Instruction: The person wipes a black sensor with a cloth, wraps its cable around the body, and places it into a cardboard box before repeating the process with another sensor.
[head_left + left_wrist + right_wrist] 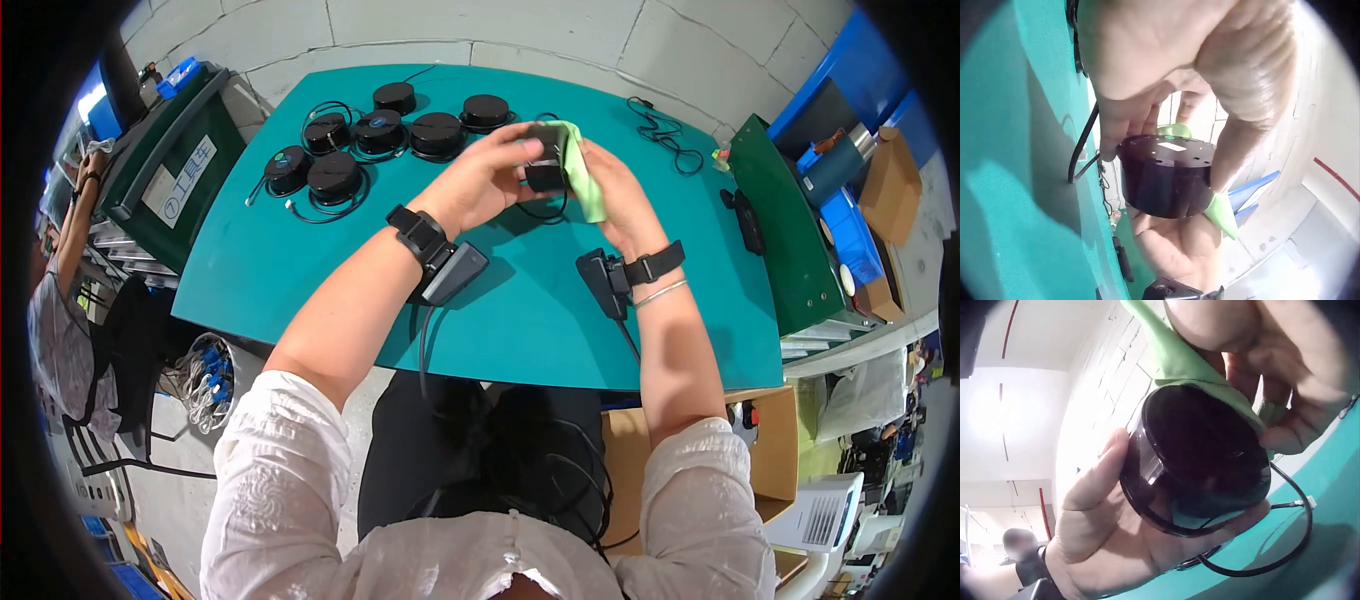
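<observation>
Raised over the far part of the green table, my left hand (478,182) grips a round black puck-shaped device (1166,184) by its sides, thumb on one side and fingers on the other. Its glossy face (1204,450) shows in the right wrist view, while the other face bears a small white label and several small holes. A black cable (1300,550) loops from it, with a white plug at its end. My right hand (622,195) pinches a light green cloth (582,178) against the device's edge. Part of the cloth is hidden behind the device.
Several similar black devices (437,135) with coiled cables stand on the table (480,330) at the back left. A loose black cable (665,135) lies at the back right, near a small black object (743,222). Green cabinets (790,240) flank the table; another person's arm (75,215) shows far left.
</observation>
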A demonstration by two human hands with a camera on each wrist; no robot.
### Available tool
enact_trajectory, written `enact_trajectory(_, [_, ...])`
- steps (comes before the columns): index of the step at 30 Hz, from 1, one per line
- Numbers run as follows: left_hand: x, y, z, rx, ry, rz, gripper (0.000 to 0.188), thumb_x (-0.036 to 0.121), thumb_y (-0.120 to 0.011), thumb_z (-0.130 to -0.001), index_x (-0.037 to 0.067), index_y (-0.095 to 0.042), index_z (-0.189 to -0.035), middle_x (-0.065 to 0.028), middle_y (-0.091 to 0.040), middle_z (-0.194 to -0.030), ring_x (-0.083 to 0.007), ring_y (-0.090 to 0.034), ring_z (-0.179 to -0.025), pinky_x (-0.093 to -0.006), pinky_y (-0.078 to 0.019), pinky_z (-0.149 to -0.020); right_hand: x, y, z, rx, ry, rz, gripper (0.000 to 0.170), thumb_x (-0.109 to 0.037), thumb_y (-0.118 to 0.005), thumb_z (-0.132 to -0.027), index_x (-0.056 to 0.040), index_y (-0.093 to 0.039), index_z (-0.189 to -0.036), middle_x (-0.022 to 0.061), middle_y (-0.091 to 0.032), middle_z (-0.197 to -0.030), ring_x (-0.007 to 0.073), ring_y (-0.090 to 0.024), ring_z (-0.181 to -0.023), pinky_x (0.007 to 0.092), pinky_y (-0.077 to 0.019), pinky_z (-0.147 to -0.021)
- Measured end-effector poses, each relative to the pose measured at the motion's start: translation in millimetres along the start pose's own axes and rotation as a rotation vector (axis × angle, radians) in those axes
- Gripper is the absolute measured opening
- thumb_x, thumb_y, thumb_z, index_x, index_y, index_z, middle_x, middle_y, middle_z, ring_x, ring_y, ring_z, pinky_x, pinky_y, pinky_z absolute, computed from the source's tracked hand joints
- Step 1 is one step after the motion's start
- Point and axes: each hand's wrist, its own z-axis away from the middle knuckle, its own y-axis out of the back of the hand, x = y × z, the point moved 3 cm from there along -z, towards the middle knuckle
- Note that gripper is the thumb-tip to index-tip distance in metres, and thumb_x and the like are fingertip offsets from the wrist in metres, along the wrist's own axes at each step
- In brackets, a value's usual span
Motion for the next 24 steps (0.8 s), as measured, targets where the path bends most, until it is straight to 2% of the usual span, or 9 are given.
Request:
enact_trajectory(1, [4,-4,2,0.01,-0.025,0.028,0.041,0.027,-0.048,-0.1,0.003,-0.047,-0.133,-0.013,-0.054,-0.129,-0.0261,-0.053,-0.121,-0.0519,-0.0458,-0.103,7,-1,-4,-0.011,0.039,-0.003,0.042,-0.027,-0.048,-0.103,-0.0013,-0.051,-0.135,0.0044,-0.06,-0.124,0.0108,-0.058,-0.106,0.0248,-0.0467,-0.089])
enact_trajectory(4, [8,-7,4,0.054,0.037,0.317,0.039,0.029,-0.044,-0.102,0.0,-0.048,-0.128,-0.0153,-0.052,-0.131,-0.0327,-0.05,-0.125,-0.056,-0.0435,-0.106,2,-3,0,-0.017,0.028,-0.041,0.042,-0.026,-0.046,-0.103,-0.001,-0.05,-0.137,0.0044,-0.059,-0.125,0.01,-0.058,-0.107,0.0234,-0.0466,-0.09])
enact_trajectory(8, [8,-6,3,0.032,-0.002,0.301,0.041,0.032,-0.045,-0.102,-0.001,-0.049,-0.127,-0.0163,-0.052,-0.131,-0.0343,-0.05,-0.125,-0.0555,-0.0446,-0.105,11,4,-6,-0.073,0.076,-0.155,0.039,-0.02,-0.05,-0.102,-0.0002,-0.05,-0.136,0.0042,-0.061,-0.123,0.0095,-0.058,-0.106,0.0248,-0.0472,-0.09])
enact_trajectory(10, [11,0,2,0.146,-0.069,0.254,0.042,0.034,-0.05,-0.1,0.001,-0.05,-0.126,-0.015,-0.053,-0.128,-0.0353,-0.051,-0.124,-0.0575,-0.0445,-0.105,7,-3,-4,-0.08,0.094,-0.146,0.037,-0.017,-0.052,-0.1,0.0009,-0.052,-0.133,0.0046,-0.062,-0.12,0.0106,-0.059,-0.103,0.0257,-0.0477,-0.089])
enact_trajectory(12, [9,6,1,0.201,-0.097,0.215,0.043,0.035,-0.057,-0.097,0.003,-0.052,-0.124,-0.0135,-0.055,-0.123,-0.0316,-0.054,-0.119,-0.0547,-0.0492,-0.098,10,-8,-3,-0.089,0.114,-0.143,0.035,-0.013,-0.054,-0.099,0.002,-0.054,-0.131,0.0051,-0.064,-0.117,0.0116,-0.06,-0.1,0.0265,-0.0482,-0.088])
enact_trajectory(15, [7,9,1,0.352,-0.142,-0.145,0.049,0.034,-0.067,-0.091,0.004,-0.049,-0.125,-0.0119,-0.052,-0.123,-0.0207,-0.055,-0.109,-0.0408,-0.0513,-0.085,24,-9,-4,-0.014,-0.014,-0.167,0.024,-0.005,-0.055,-0.094,0.0062,-0.061,-0.114,0.0094,-0.067,-0.104,0.0154,-0.063,-0.091,0.0296,-0.0502,-0.082])
enact_trajectory(19, [5,3,1,0.348,-0.156,-0.448,0.054,0.034,-0.07,-0.089,0.004,-0.046,-0.127,-0.009,-0.051,-0.126,-0.0217,-0.055,-0.11,-0.0405,-0.0513,-0.085,33,0,-5,0.039,-0.141,-0.129,0.021,-0.004,-0.055,-0.094,0.0055,-0.062,-0.111,0.01,-0.067,-0.101,0.0169,-0.064,-0.09,0.0305,-0.051,-0.081])
enact_trajectory(22, [15,3,0,0.373,-0.475,-1.173,0.062,0.021,-0.08,-0.079,0.007,-0.048,-0.131,-0.009,-0.054,-0.125,-0.0196,-0.055,-0.113,-0.0313,-0.052,-0.082,26,-1,-1,-0.004,-0.195,-0.21,0.02,-0.006,-0.057,-0.094,0.0045,-0.063,-0.11,0.0092,-0.067,-0.1,0.0165,-0.065,-0.088,0.0283,-0.0523,-0.079])
enact_trajectory(24, [16,6,2,0.377,-0.55,-1.216,0.065,0.016,-0.081,-0.075,0.006,-0.049,-0.131,-0.0085,-0.058,-0.121,-0.0183,-0.055,-0.114,-0.0297,-0.0517,-0.084,21,-2,0,-0.003,-0.181,-0.221,0.022,-0.007,-0.057,-0.094,0.005,-0.062,-0.112,0.0093,-0.068,-0.1,0.0158,-0.065,-0.087,0.0277,-0.0526,-0.078])
